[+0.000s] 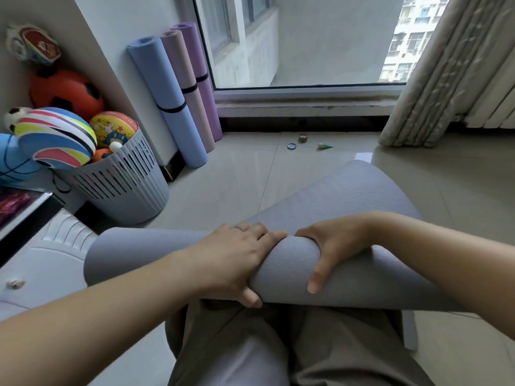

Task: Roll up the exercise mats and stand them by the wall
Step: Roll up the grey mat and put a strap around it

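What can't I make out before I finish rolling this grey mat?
Head view.
Right end of the grey mat: covered by the right forearm.
Most fingers of the right hand: hidden behind the roll.
Small floor items: too small to identify.
Blue ball: cut off at left edge.

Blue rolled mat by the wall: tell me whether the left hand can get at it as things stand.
Probably not yet. Bare floor leaves the way free, but the left hand grips the grey mat, and the blue mat stands farther off against the wall.
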Motion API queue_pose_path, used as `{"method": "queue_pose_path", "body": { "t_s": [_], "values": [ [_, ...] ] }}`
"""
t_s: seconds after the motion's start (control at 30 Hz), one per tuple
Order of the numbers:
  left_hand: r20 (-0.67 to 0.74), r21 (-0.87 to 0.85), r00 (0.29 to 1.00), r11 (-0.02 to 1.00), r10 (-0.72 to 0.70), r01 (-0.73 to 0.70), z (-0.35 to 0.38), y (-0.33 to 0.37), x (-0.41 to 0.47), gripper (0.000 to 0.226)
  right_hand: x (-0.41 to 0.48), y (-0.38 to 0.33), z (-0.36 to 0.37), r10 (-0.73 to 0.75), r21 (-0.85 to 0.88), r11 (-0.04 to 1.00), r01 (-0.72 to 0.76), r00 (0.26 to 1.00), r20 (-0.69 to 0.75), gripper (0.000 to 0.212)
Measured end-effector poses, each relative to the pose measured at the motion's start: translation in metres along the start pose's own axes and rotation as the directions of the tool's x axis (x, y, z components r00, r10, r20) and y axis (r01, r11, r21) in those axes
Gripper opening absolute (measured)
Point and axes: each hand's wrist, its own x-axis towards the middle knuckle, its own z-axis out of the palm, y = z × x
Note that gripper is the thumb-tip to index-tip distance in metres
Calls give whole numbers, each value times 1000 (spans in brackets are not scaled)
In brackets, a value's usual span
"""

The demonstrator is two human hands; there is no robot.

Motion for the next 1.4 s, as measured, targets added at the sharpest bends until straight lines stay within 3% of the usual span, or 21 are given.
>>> {"method": "queue_pose_path", "body": {
  "t_s": [0.07,0.13,0.23,0.33,0.5,0.63,0.7,0.77,0.83,0.93,1.07,1.27,1.33,1.4],
  "values": [
    [-4,-116,1000,993,-18,18,0,-7,1,106,-6,-4,3,5,-48,999,-8,999,-51,85],
    [28,-225,999,974,-30,36,-2,-14,4,105,-14,-10,17,-17,-184,983,-25,975,-222,98],
    [149,-344,988,936,-26,76,-9,-25,12,106,-16,-17,52,-194,-516,852,-93,859,-474,107],
    [210,-369,977,923,-35,112,-14,-27,19,105,-8,-14,60,-229,-522,846,-109,809,-541,103],
    [-115,30,977,982,-181,186,5,-3,8,107,-6,4,51,-245,-414,909,-46,745,-621,95],
    [-334,77,915,961,-226,266,10,4,8,110,-5,9,47,-227,-369,928,-57,700,-677,91],
    [-452,101,868,954,-207,281,-4,-2,11,104,-6,8,35,-252,-360,932,-47,628,-736,89],
    [-461,117,860,945,-220,304,-29,-4,10,97,-14,1,17,-281,-373,926,-51,568,-774,89],
    [-393,93,885,946,-250,309,-44,-5,4,92,-27,-10,3,-281,-412,908,-77,618,-734,91],
    [-243,-29,939,970,-243,243,-50,4,-16,91,-46,-24,0,-293,-490,871,-44,754,-588,90],
    [-98,-256,981,957,-165,136,-37,17,-37,79,-47,-27,20,-237,-417,906,70,901,-363,84],
    [172,-397,982,906,-83,146,-23,6,-16,78,-30,-15,33,-160,-202,972,116,963,-218,82],
    [254,-429,965,886,-69,176,-24,-2,-9,82,-33,-14,35,-149,-258,962,88,962,-228,88],
    [325,-419,944,886,-60,200,-28,-8,-3,86,-38,-18,40,-166,-429,903,28,943,-287,103]
  ]
}}
